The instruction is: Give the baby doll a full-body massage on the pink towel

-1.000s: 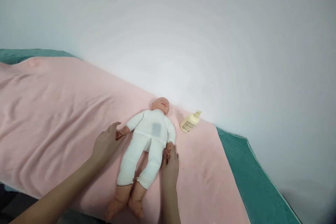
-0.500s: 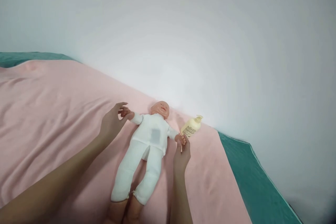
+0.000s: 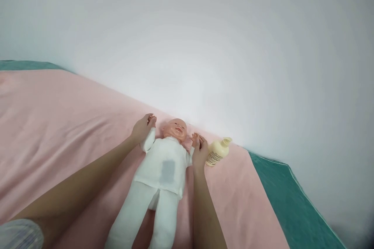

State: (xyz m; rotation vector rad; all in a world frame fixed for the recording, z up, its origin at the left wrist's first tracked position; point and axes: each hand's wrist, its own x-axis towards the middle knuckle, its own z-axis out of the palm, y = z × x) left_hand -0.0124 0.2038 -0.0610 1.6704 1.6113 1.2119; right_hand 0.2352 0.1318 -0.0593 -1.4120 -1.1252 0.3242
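Observation:
A baby doll (image 3: 156, 165) in a white top and trousers lies on its back, its head pointing away from me. My left hand (image 3: 143, 127) is closed around the doll's hand on the left, and that arm is bent up beside the head. With thumb and fingers, my right hand (image 3: 200, 151) grips the doll's other hand, raised near its shoulder. Just right of my right hand, and partly behind it, a pale yellow pump bottle (image 3: 218, 151) leans on the blanket. The doll's lower legs fall outside the view.
A pink blanket (image 3: 64, 124) with soft folds lies under the doll. Teal cloth (image 3: 295, 198) shows at its right and at the far left. A plain pale wall (image 3: 187, 39) rises directly behind the doll's head.
Both doll hands have moved upward, from out at its sides to beside its head, still held in my hands. The view has shifted, and the doll appears larger and lower.

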